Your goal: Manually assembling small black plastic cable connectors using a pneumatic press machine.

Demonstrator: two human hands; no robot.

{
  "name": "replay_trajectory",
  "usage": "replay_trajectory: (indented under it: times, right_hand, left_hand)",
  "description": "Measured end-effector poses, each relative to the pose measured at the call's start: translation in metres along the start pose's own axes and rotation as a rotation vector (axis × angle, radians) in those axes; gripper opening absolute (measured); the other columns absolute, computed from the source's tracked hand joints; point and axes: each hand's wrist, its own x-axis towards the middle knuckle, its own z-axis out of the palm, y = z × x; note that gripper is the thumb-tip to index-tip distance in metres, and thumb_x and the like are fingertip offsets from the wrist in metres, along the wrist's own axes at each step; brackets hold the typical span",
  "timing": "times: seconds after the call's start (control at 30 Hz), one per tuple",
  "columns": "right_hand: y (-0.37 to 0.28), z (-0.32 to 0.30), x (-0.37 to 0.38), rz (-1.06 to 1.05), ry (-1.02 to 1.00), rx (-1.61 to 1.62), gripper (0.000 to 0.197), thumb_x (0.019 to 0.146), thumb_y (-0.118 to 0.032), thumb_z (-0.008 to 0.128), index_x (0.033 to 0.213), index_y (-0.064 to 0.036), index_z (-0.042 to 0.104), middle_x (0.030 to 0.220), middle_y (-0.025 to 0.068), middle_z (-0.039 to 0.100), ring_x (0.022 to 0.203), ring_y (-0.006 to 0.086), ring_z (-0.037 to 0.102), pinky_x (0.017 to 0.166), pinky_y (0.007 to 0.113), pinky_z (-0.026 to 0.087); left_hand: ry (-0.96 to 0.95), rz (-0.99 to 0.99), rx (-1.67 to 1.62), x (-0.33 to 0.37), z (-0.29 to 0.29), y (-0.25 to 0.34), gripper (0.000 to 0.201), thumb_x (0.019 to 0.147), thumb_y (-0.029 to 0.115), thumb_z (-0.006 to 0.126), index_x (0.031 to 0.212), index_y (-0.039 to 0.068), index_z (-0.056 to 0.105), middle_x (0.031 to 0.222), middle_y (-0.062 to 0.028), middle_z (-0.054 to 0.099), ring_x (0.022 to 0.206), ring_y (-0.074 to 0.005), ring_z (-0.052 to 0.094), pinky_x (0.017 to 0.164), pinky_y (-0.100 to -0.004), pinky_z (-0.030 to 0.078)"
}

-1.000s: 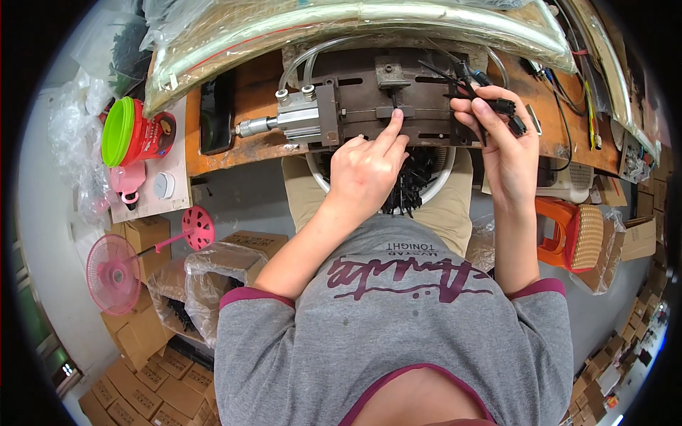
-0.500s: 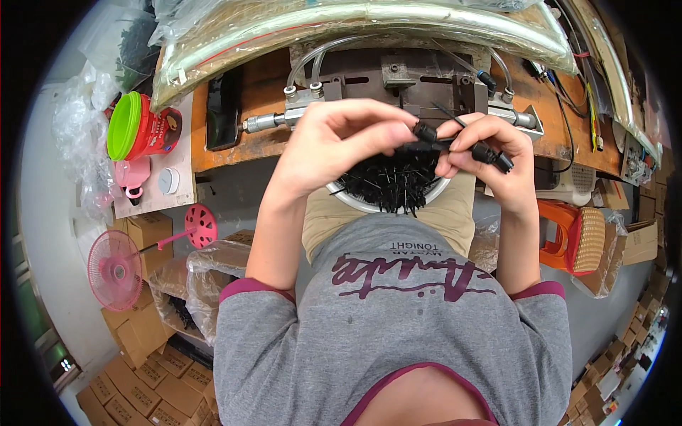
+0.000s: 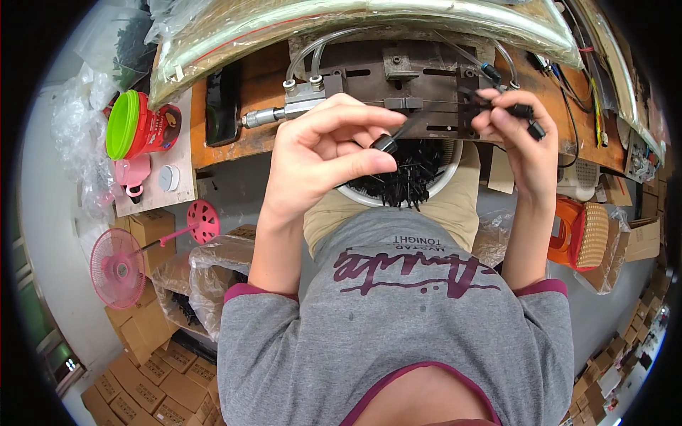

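My left hand (image 3: 312,153) is raised above the lap, thumb and fingers closed around a short black cylindrical plastic part (image 3: 384,145). A thin dark strip, smeared by motion, reaches up and right from it. Off to the right, my right hand (image 3: 522,138) pinches a black connector-like piece (image 3: 523,111) with a ribbed end; it is partly blurred, and a second black end shows by the fingers. Below and between the hands, a white bowl (image 3: 455,170) on my lap holds many loose thin black parts (image 3: 408,177). Behind them is a metal clamping fixture (image 3: 369,94) on the bench.
The wooden bench (image 3: 263,138) carries pneumatic cylinders (image 3: 266,117) with clear hoses and a dark phone-like slab (image 3: 222,106). A plastic-wrapped bar (image 3: 369,20) crosses the back. Left stand a red-green bucket (image 3: 142,128) and a pink fan (image 3: 117,268); right, an orange stool (image 3: 568,234).
My hands have drawn apart, the left moving left and slightly down, the right moving right and up. The black pieces they held close together are now separated.
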Motion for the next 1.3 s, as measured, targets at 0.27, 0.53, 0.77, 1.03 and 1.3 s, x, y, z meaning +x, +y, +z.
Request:
replay_trajectory:
  times: [0.27, 0.53, 0.77, 1.03, 1.3]
  right_hand:
    - [0.011, 0.018, -0.004, -0.013, 0.248, -0.051, 0.015, 0.094, 0.002, 0.061, 0.108, 0.0060, 0.065, 0.113, 0.0199, 0.067, 0.095, 0.0253, 0.071, 0.085, 0.032, 0.058]
    - [0.015, 0.033, -0.013, -0.189, 0.242, -0.336, 0.016, 0.090, 0.007, 0.062, 0.105, 0.0062, 0.066, 0.115, 0.0191, 0.067, 0.096, 0.0248, 0.072, 0.083, 0.033, 0.058]
    - [0.026, 0.026, -0.013, -0.653, 0.201, -1.070, 0.034, 0.074, 0.016, 0.063, 0.102, 0.0001, 0.072, 0.111, 0.0151, 0.071, 0.092, 0.0232, 0.071, 0.075, 0.029, 0.056]
    - [0.038, 0.038, -0.014, -0.816, -0.031, -1.096, 0.039, 0.070, 0.000, 0.069, 0.108, 0.0054, 0.070, 0.116, 0.0227, 0.067, 0.096, 0.0329, 0.071, 0.080, 0.037, 0.059]
    - [0.036, 0.026, -0.005, -0.545, 0.278, -0.799, 0.015, 0.086, 0.008, 0.067, 0.100, 0.0032, 0.071, 0.109, 0.0179, 0.071, 0.092, 0.0209, 0.072, 0.077, 0.028, 0.057]
  left_hand:
    - [0.139, 0.373, 1.101, -0.014, 0.034, -0.070, 0.026, 0.072, 0.010, 0.081, 0.097, 0.005, 0.072, 0.127, -0.0120, 0.065, 0.081, -0.0224, 0.071, 0.074, -0.0264, 0.057]
    - [0.135, 0.374, 1.313, 0.002, 0.039, -0.083, 0.027, 0.067, 0.015, 0.082, 0.093, 0.008, 0.073, 0.123, -0.0068, 0.069, 0.063, -0.0183, 0.067, 0.060, -0.0274, 0.052]
    - [0.123, 0.228, 0.972, 0.002, 0.039, -0.072, 0.029, 0.072, 0.008, 0.082, 0.099, 0.004, 0.072, 0.115, -0.0091, 0.071, 0.066, -0.0143, 0.069, 0.062, -0.0253, 0.055]
    - [0.145, 0.050, 0.189, 0.003, 0.052, -0.033, 0.032, 0.077, -0.006, 0.077, 0.109, -0.006, 0.069, 0.102, -0.0111, 0.069, 0.088, -0.0150, 0.070, 0.080, -0.0276, 0.061]
    - [0.182, 0.387, 0.868, -0.011, 0.043, -0.057, 0.019, 0.075, 0.002, 0.079, 0.093, -0.001, 0.072, 0.095, -0.0102, 0.069, 0.080, -0.0199, 0.070, 0.066, -0.0283, 0.056]
